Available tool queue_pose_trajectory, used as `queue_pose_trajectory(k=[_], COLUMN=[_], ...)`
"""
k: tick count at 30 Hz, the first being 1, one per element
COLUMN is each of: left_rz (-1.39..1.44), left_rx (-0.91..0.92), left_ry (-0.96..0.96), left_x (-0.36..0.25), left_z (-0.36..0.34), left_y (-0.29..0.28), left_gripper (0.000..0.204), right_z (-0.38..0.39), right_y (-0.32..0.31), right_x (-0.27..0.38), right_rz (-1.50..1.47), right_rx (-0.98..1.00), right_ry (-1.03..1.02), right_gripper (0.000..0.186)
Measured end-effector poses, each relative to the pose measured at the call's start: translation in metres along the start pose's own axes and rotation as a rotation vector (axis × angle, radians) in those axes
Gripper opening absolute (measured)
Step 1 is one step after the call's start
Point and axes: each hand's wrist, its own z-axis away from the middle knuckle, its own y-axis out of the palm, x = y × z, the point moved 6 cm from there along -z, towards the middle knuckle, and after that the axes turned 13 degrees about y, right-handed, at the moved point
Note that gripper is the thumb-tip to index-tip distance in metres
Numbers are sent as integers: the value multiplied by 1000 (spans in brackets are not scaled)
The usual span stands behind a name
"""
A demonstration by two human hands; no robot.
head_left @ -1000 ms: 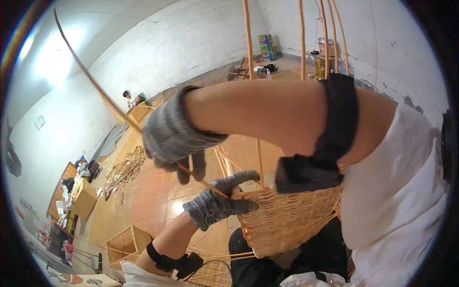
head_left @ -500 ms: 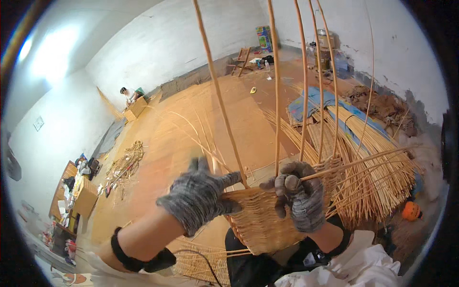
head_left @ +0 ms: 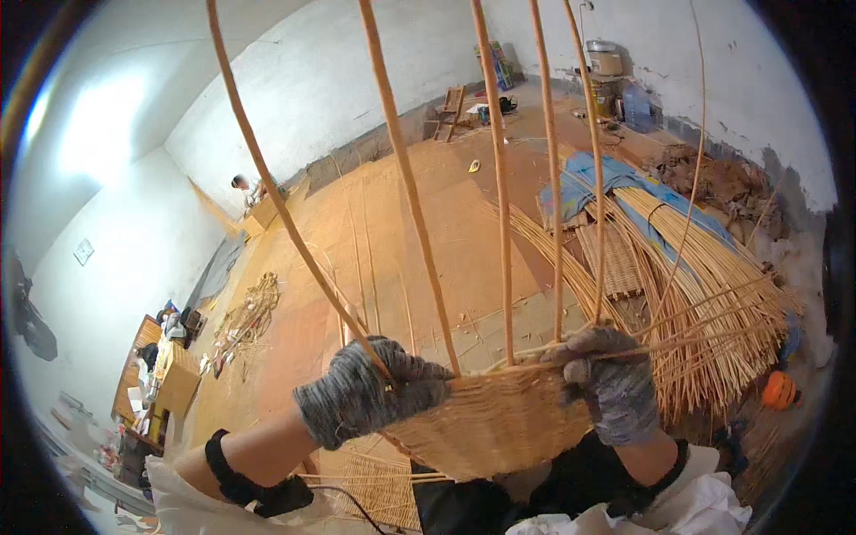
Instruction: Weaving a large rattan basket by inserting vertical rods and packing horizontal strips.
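Observation:
A partly woven wicker basket [head_left: 499, 423] is held in front of me over my lap, with several long upright stakes [head_left: 407, 178] rising from its rim. My left hand [head_left: 370, 392], in a grey knitted glove, grips the left end of the rim around the base of the leftmost stake. My right hand [head_left: 611, 388], gloved the same way, has its fingers closed on the right part of the rim and a thin rod lying along it. Loose rod ends stick out to the right past that hand.
Bundles of rods [head_left: 704, 330] lie on a blue cloth [head_left: 580, 183] to the right, near an orange object [head_left: 778, 390]. A cluttered wooden desk [head_left: 178, 383] and a fibre pile [head_left: 248, 316] are at left. A co-worker [head_left: 248, 192] sits far back-left. A wooden chair [head_left: 450, 114] stands by the back wall.
My right arm has swung from across my view down to the basket's right side. My left hand's fingers, spread earlier, have closed on the rim. The stakes now lean further left in view.

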Motion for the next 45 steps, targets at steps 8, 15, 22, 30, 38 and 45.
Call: queue_pose_trajectory(k=[8, 15, 22, 30, 38, 45], left_rz=[99, 129, -113, -179, -81, -224], left_rx=[-38, -158, -193, -118, -9, 162], left_ry=[-278, -283, -176, -202, 254, -56], left_x=[14, 23, 25, 18, 30, 47], left_z=[-2, -9, -3, 5, 4, -9], left_y=[7, 4, -1, 3, -8, 6], left_gripper=[20, 30, 41, 37, 52, 46], right_z=[-7, 32, -65, -153, -136, -134], right_y=[4, 47, 128, 150, 170, 162], right_x=[-6, 29, 71, -13, -17, 3], right_rz=[-25, 816, 1278, 1289, 1282, 1798], right_rx=[-70, 141, 97, 756, 900, 762], right_ry=[-15, -541, -394, 920, 587, 342], right_gripper=[18, 18, 31, 29, 15, 25])
